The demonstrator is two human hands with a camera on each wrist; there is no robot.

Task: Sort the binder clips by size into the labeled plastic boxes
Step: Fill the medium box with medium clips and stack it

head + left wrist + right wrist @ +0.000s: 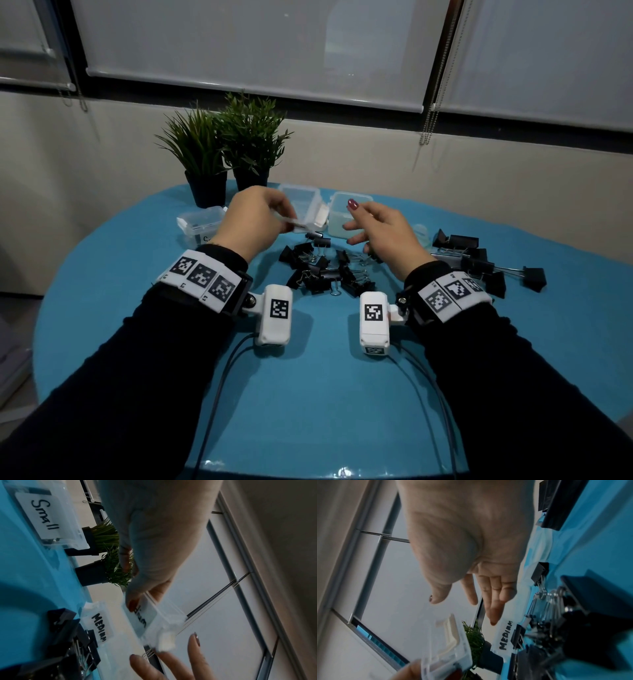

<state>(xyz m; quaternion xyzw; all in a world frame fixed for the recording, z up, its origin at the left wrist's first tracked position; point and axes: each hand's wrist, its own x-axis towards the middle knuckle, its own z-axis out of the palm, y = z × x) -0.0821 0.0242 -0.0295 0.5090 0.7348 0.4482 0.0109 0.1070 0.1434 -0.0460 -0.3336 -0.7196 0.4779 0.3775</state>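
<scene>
Left hand (255, 219) pinching clear plastic lid (301, 209) with handwritten label, holding it raised above blue worktop (308, 394). Right hand (380, 233) hovering beside it, fingers spread, gripping nothing. Open box labeled "MEDIUM" (101, 624) sitting just below. Closed box labeled "Small" (49, 517) standing near two potted plants (226, 150). Black binder clips (325, 270) lying piled between wrists; larger clips (479, 260) lying at right.

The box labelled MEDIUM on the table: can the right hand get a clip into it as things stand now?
Probably yes. The MEDIUM box stands with its top open, right under the open right hand. The left hand holds a clear plastic lid raised beside it, not over its opening.
</scene>
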